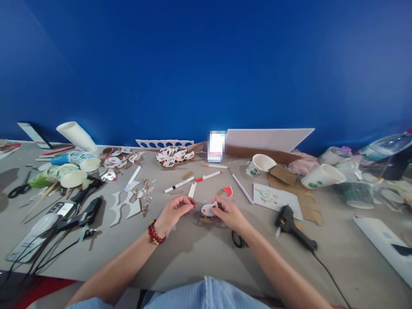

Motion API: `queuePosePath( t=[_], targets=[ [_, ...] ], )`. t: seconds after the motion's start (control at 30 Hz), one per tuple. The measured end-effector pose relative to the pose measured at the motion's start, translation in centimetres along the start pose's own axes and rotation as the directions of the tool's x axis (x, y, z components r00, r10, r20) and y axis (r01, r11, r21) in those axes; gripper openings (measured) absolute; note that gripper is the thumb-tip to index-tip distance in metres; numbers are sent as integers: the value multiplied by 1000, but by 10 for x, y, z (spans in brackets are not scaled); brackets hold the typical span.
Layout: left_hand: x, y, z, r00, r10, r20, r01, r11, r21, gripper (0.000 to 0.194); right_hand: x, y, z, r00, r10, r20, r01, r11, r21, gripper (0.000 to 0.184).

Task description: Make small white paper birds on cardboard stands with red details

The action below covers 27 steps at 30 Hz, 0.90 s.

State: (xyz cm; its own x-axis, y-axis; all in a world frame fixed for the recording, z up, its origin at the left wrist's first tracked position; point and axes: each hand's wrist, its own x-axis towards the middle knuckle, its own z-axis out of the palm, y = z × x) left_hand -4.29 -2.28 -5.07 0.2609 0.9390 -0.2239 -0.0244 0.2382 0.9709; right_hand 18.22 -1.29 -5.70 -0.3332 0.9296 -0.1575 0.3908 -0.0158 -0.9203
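My right hand [227,211] pinches a small white bird-shaped cutout [207,209] with a red dot on it. The cutout sits over a brown base at table level. To its left, my left hand [176,211] is closed at the fingertips, apart from the cutout. A speck of red shows at those fingertips, too small to name. Just beyond the hands lie a red-capped marker [208,176], a black-banded white marker [179,185] and a scrap of red paper [228,191]. Scissors [237,239] lie partly hidden by my right forearm.
Similar white cutouts are heaped on a round base [174,156] at the back. A black glue gun [292,227] with its cord lies on the right, another glue gun [88,212] on the left. A patterned paper cup [260,165] stands near a drawing [273,198]. Paper offcuts [130,205] lie left.
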Motion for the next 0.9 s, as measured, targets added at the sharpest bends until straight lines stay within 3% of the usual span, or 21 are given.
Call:
queuePosePath(
  t=[0.1,0.23,0.6,0.9],
  targets=[
    [-1,-2,5,996,-51,73,55,997,-58,17,-5,0,0,1000,-1,-2,2,992,127,12],
    [-3,-4,13,993,-72,89,79,994,-72,15,-6,4,4,1000,19,11,-21,974,224,14],
    [-2,-7,19,993,-90,71,93,995,-28,14,-5,12,11,999,38,38,-47,966,256,12],
    [0,-12,17,992,-104,68,107,994,-31,11,-5,15,15,998,54,11,-56,981,183,9]
  ],
)
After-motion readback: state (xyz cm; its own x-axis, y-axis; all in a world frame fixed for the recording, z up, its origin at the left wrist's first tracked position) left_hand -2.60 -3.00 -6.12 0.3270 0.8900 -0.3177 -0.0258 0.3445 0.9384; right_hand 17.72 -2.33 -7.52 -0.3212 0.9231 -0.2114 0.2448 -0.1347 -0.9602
